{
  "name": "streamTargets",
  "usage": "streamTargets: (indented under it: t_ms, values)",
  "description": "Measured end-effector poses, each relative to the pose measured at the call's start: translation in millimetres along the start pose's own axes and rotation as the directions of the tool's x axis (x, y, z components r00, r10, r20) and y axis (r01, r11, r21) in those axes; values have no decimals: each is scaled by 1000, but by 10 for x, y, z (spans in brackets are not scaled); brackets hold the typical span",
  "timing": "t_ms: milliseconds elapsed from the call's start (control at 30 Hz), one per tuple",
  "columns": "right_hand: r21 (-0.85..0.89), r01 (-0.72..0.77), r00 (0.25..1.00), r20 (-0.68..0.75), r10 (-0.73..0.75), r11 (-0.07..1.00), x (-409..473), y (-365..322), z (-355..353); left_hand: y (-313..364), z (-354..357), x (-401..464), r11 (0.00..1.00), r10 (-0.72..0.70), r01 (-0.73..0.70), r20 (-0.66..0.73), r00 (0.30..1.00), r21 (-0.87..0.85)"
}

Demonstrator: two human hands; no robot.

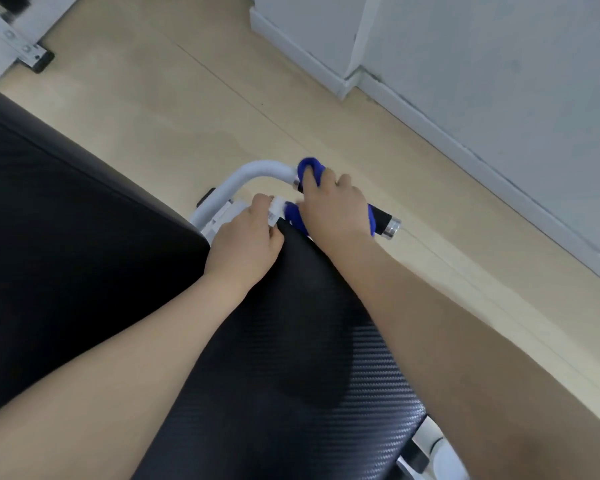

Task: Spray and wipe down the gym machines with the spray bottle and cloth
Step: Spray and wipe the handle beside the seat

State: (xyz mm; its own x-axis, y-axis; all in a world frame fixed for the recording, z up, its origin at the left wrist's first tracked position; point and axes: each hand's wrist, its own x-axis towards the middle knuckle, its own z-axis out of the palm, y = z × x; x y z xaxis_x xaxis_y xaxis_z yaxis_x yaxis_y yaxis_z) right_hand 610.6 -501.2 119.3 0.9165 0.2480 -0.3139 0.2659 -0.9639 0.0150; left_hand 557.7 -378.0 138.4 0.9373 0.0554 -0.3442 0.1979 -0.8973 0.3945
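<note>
My right hand (333, 206) grips a blue cloth (309, 169) wrapped round the machine's handle, where the white curved tube (257, 169) meets the black grip (381, 216) with its chrome end cap. My left hand (245, 242) sits just to the left, at the edge of the black seat pad (291, 341). Its fingers curl round a white object (274, 211) with a small label, which looks like the spray bottle, though the hand hides most of it. The two hands almost touch.
A second black pad (66, 220) fills the left side. Beige floor (187, 98) stretches ahead to a white wall and skirting (465, 150) on the right. Another machine's white frame foot (32, 53) stands at the far left. A white part (437, 448) shows under the pad.
</note>
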Motion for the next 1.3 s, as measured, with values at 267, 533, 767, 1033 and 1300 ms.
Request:
streamTargets:
  t_ms: [267,533,767,1033,1300]
  values:
    - [-196,-92,983,140,120,976,-425,572,-122,17,-3,-9,1000,7,-7,0,1000,-2]
    - [284,-74,964,267,-4,956,325,435,-180,-14,6,9,1000,7,-6,-11,1000,26]
    - [426,-359,837,540,84,831,-193,1248,-182,-8,31,10,1000,6,-5,-22,1000,27]
    - [75,87,974,202,-100,993,449,282,-140,-20,62,25,999,5,-4,-25,1000,41]
    - [43,-78,985,156,70,996,-180,774,-154,20,50,-19,999,-17,20,-72,997,41]
